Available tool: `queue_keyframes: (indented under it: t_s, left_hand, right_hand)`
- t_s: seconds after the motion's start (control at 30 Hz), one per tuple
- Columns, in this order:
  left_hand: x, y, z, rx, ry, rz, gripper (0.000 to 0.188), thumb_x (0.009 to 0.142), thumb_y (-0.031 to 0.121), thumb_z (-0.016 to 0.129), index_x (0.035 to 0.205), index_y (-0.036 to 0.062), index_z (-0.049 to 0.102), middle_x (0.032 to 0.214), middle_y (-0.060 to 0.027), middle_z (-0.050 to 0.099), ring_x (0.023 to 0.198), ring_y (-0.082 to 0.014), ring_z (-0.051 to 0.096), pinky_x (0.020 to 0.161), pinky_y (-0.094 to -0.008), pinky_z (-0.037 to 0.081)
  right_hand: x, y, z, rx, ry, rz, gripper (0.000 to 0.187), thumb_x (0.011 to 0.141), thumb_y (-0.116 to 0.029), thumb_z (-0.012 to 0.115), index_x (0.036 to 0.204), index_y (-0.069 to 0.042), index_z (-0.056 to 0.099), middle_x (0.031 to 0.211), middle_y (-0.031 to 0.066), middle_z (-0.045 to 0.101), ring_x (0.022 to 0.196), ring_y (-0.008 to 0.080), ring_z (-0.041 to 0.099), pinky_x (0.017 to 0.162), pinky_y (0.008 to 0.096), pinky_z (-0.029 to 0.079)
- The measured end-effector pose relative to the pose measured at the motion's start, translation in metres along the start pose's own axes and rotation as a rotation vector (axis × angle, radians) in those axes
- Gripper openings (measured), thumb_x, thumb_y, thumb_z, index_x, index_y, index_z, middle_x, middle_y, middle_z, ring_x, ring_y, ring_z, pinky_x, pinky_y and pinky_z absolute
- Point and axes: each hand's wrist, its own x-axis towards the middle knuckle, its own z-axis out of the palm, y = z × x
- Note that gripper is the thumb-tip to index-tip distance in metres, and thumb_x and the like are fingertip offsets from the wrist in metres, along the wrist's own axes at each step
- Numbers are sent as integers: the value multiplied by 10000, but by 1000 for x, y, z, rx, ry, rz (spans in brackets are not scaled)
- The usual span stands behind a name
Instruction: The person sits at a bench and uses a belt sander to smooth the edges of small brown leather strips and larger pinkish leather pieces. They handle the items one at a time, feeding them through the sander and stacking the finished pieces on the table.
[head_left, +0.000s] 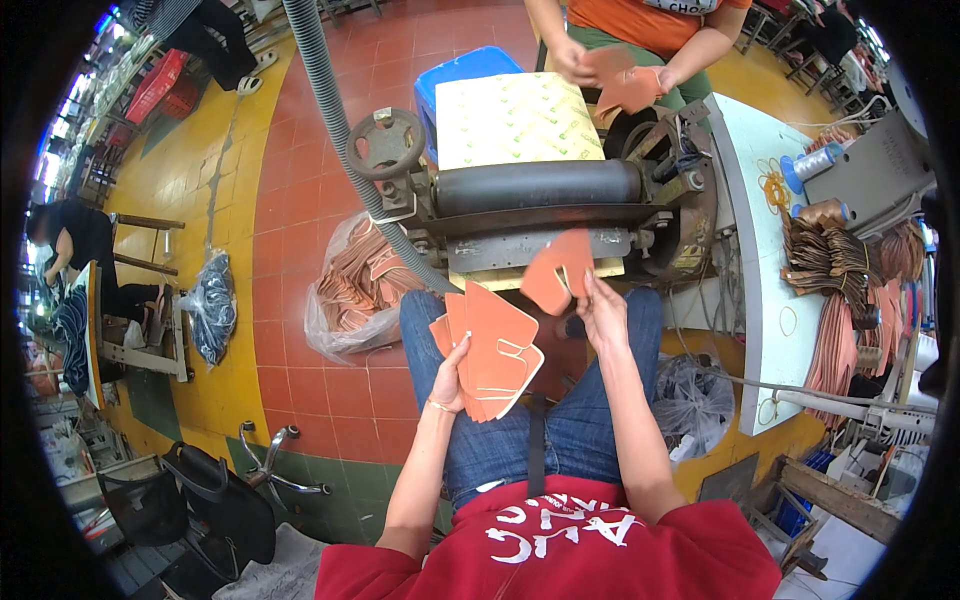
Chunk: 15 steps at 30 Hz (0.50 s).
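Note:
A fanned stack of flat, orange-pink cut pieces [495, 350], leather-like with pale edges and slits, is gripped in my left hand [450, 382] above my lap. My right hand [604, 318] pinches a single similar piece [553, 275] by its right edge, raised just in front of the metal plate [540, 247] of a roller machine. Behind that plate lies the machine's dark roller [540, 187]. The held piece overlaps the plate in view; whether it touches is unclear. Across the machine, a co-worker's hands [648, 85] hold more orange-pink pieces [610, 72].
A grey hose [322, 80] runs down past the handwheel [386, 144]. Left of my knee sits a clear bag [345, 325] of pieces. A patterned yellowish board [515, 120] lies behind the roller, by a blue bin [470, 64]. At right, a pale table [770, 330] carries bundled pieces and thread spools.

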Motion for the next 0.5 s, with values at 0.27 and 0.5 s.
queue_keyframes:
  t_s: [0.27, 0.5]
  left_hand:
    - [-9, 1, 4, -21, -16, 24, 422, 937, 254, 506, 1302, 57, 424, 1246, -93, 534, 1116, -211, 548, 928, -353, 474]
    - [-1, -2, 13, -11, -58, -29, 437, 939, 271, 509, 1310, 58, 419, 1249, -88, 530, 1114, -199, 548, 929, -342, 472]
  right_hand:
    - [-1, -7, 25, 169, 52, -232, 485, 912, -154, 588, 1301, 32, 366, 1147, 128, 537, 1035, 196, 567, 931, 300, 474]
    - [-62, 22, -2, -188, 99, -13, 384, 891, -287, 628, 1193, -57, 569, 974, 7, 605, 774, 74, 555, 651, 203, 443]
